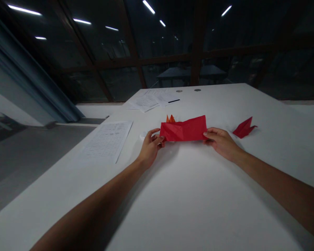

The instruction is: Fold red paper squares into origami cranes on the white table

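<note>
A creased red paper sheet (184,129), folded into a long rectangle, is held just above the white table (188,195). My left hand (150,146) pinches its left end between thumb and fingers. My right hand (221,142) grips its right end. Just behind the sheet, the tips of a small orange folded paper figure (170,119) stick up, mostly hidden. A finished red folded paper figure (244,128) lies on the table to the right of my right hand.
A printed sheet (107,141) lies at the table's left edge. More printed papers (153,100) and a black pen (174,101) lie at the far end. Dark windows run behind the table, and the floor drops off on the left.
</note>
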`<action>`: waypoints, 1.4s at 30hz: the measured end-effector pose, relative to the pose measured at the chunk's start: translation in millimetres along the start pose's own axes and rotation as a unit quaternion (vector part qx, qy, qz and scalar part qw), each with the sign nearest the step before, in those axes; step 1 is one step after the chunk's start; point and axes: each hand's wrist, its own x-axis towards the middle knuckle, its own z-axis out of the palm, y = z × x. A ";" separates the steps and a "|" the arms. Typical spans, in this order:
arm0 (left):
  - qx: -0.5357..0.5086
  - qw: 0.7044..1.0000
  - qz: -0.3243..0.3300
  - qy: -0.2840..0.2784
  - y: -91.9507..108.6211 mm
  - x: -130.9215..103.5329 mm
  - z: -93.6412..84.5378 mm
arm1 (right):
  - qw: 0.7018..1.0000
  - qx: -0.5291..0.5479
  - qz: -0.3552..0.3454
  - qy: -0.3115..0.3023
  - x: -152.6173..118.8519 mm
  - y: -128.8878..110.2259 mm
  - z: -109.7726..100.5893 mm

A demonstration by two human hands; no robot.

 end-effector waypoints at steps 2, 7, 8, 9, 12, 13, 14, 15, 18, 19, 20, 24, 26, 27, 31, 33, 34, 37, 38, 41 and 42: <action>0.004 1.000 -0.013 -0.011 1.2 -0.3 0.3 | 1.000 0.003 0.001 -0.009 -0.4 -0.1 0.2; 0.007 1.000 -0.023 -0.012 1.3 -1.1 1.0 | 0.999 0.005 0.006 -0.045 -2.4 -1.4 0.6; 0.008 1.000 -0.023 -0.012 1.1 -1.2 1.0 | 0.999 0.006 0.006 -0.050 -2.7 -1.5 0.5; 0.008 1.000 -0.023 -0.013 0.9 -1.3 1.0 | 0.998 0.008 0.005 -0.054 -2.9 -1.3 0.2; 0.009 1.000 -0.024 -0.015 0.7 -1.5 0.5 | 0.998 0.015 0.001 -0.064 -2.4 0.1 -0.9; 0.010 1.000 -0.025 -0.015 0.8 -1.5 0.3 | 0.998 0.018 -0.001 -0.065 -2.2 0.6 -1.1; 0.010 0.999 -0.026 -0.016 0.9 -1.4 0.0 | 0.998 0.021 -0.003 -0.065 -2.1 0.8 -1.2; 0.013 0.999 -0.028 -0.017 1.0 -1.3 -0.2 | 0.998 0.024 -0.005 -0.062 -2.0 0.8 -1.2; 0.030 0.999 -0.027 -0.033 1.5 -0.9 -0.6 | 0.998 0.032 -0.006 -0.050 -2.7 -0.6 0.0; 0.038 0.998 -0.025 -0.043 1.8 -0.8 -0.6 | 0.998 0.034 -0.005 -0.045 -3.0 -1.3 0.5; 0.046 0.997 -0.022 -0.056 2.1 -0.6 -0.5 | 0.999 0.035 -0.003 -0.042 -3.4 -2.0 1.1; 0.062 0.993 -0.016 -0.100 3.7 -0.4 0.1 | 0.999 0.033 0.009 -0.037 -3.7 -3.1 3.6; 0.062 0.992 -0.012 -0.109 4.3 -0.7 0.3 | 0.999 0.033 0.011 -0.037 -3.2 -2.9 4.6; 0.061 0.992 -0.010 -0.112 4.5 -1.0 0.2 | 0.999 0.031 0.010 -0.040 -3.0 -2.8 5.1; 0.051 0.992 -0.011 -0.119 5.0 -3.4 0.4 | 0.997 -0.016 -0.004 -0.080 -3.0 -2.8 6.3; 0.041 0.992 -0.021 -0.115 5.1 -4.7 0.6 | 0.994 -0.041 0.000 -0.100 -4.0 -3.2 6.9; 0.039 0.993 -0.027 -0.111 5.1 -5.1 0.6 | 0.993 -0.051 0.005 -0.107 -4.8 -3.4 7.2; 0.061 0.992 -0.032 -0.109 4.0 -5.0 -0.1 | 0.990 -0.073 0.017 -0.122 -7.5 -4.4 8.4; 0.070 0.991 -0.030 -0.113 3.4 -4.7 -0.3 | 0.989 -0.079 0.018 -0.124 -8.2 -4.8 8.6; 0.076 0.990 -0.027 -0.114 1.3 -3.9 -0.4 | 0.989 -0.084 0.015 -0.118 -9.4 -5.5 8.7; 0.073 0.991 -0.029 -0.109 0.7 -3.8 -0.3 | 0.990 -0.083 0.011 -0.113 -9.4 -5.5 8.4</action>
